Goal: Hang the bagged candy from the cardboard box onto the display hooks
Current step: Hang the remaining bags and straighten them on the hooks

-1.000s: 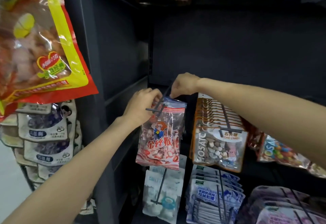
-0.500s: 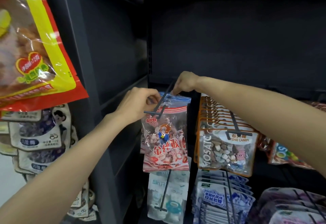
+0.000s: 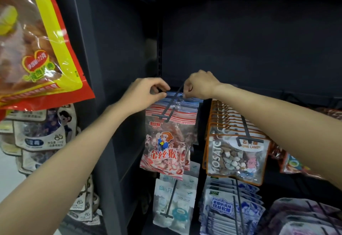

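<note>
Step in hand: seating candy bag on display hook. Left hand and right hand each pinch its top edge, hook between grips. Next, judged: push bag rearward, release.

You've got a red-white candy bag on the hook, big orange chars "金丝猴" across the front, same 3 chars small in a red oval logo top left. Next bag to your right, the orange-edged clear pouch: "MOSAIC" running up its left side, "石头糖" and "TONE CANDY" on the white header, 1st letter behind the hook. Lower right, blue-white pack reads "拉丝软糖", line above too small. Far left, yellow-red bag: heart badge w/ "172克", rest blurred.
</note>
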{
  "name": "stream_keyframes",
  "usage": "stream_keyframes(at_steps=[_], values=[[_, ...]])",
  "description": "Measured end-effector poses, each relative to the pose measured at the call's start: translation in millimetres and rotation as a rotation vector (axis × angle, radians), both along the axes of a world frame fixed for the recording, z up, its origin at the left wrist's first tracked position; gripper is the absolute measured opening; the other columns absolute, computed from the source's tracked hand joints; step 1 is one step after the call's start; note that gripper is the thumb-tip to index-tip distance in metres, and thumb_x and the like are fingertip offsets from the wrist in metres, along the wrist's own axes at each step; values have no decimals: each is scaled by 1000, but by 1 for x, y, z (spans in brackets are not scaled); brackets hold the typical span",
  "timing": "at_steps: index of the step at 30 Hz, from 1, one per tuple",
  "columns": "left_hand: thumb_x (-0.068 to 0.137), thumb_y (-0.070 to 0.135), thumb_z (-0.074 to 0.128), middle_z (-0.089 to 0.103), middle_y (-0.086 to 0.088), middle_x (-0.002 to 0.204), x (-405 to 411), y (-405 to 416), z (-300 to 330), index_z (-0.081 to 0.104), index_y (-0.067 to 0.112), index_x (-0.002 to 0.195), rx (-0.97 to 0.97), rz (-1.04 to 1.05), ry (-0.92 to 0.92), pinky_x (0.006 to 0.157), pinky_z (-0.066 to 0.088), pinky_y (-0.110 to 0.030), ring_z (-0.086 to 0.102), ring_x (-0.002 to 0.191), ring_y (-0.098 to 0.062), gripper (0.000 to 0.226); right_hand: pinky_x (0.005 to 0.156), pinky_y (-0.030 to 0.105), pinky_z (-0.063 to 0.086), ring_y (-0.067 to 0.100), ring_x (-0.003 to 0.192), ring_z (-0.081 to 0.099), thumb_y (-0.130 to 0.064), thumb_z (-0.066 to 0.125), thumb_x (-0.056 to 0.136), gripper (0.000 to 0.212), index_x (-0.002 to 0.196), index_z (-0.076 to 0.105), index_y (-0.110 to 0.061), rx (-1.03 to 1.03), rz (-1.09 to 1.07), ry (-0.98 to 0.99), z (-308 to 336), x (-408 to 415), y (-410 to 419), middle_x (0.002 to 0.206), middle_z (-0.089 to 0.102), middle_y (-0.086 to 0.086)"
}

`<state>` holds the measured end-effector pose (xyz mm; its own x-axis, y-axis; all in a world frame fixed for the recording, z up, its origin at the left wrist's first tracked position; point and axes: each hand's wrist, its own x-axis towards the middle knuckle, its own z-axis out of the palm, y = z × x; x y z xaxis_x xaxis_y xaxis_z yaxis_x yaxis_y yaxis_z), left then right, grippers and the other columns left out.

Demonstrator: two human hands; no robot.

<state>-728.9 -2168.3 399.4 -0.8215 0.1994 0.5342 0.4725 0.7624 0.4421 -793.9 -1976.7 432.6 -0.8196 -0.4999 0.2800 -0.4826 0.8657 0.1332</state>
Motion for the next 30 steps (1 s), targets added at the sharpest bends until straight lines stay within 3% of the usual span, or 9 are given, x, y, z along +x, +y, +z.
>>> stream_keyframes(at_steps=[5,8,11,16,21,23,26,30], values=[[85,26,69,70,7,98,-19,9,5,72,24,101,-209,-44,-250,85,53,-28,63,90,-5,16,92,36,33,23,111,51,-41,62,88,12,88,61,-29,35,-14,-21,-5,2,-2,109,64,-3],[87,25,67,72,6,95,-24,8,14,73,23,95,-224,-98,-331,80,52,-24,65,86,-6,10,91,35,35,26,111,49,-43,65,85,23,92,62,-21,73,-74,15,-8,-5,-14,109,63,4],[89,23,64,73,4,95,-32,5,19,73,21,96,-190,-119,-405,86,53,-29,67,90,-11,11,91,34,38,26,111,51,-40,67,85,31,102,64,-15,32,-124,-42,-8,-15,-18,111,62,7],[81,26,74,71,11,87,-45,8,15,72,28,97,-276,-61,-310,82,55,-34,67,83,-7,16,87,32,40,24,107,54,-34,65,86,29,108,66,-15,-45,-129,-62,-11,-19,-15,111,64,6],[83,36,71,62,11,84,-47,23,17,70,29,89,-431,60,-160,69,49,-32,59,82,-13,9,90,36,48,20,102,58,-35,69,83,16,89,69,-20,-181,-29,-156,-1,-1,-2,104,67,-1],[87,29,64,59,9,84,-48,30,16,63,33,81,-483,125,-83,66,42,-30,57,81,-17,7,87,37,51,17,97,60,-37,70,83,17,84,69,-20,-212,17,-224,0,10,2,99,68,-3],[89,20,62,60,11,85,-50,28,9,67,29,88,-378,108,-57,67,42,-27,58,81,-12,11,87,40,52,16,94,61,-38,70,83,18,81,71,-21,-201,78,-257,-5,23,3,96,69,-3],[88,18,66,69,11,92,-36,4,8,70,26,92,-171,-150,-256,81,50,-22,64,88,-4,10,90,41,48,15,92,60,-33,69,84,15,72,65,-27,-138,139,-190,-6,28,3,92,70,-5]])
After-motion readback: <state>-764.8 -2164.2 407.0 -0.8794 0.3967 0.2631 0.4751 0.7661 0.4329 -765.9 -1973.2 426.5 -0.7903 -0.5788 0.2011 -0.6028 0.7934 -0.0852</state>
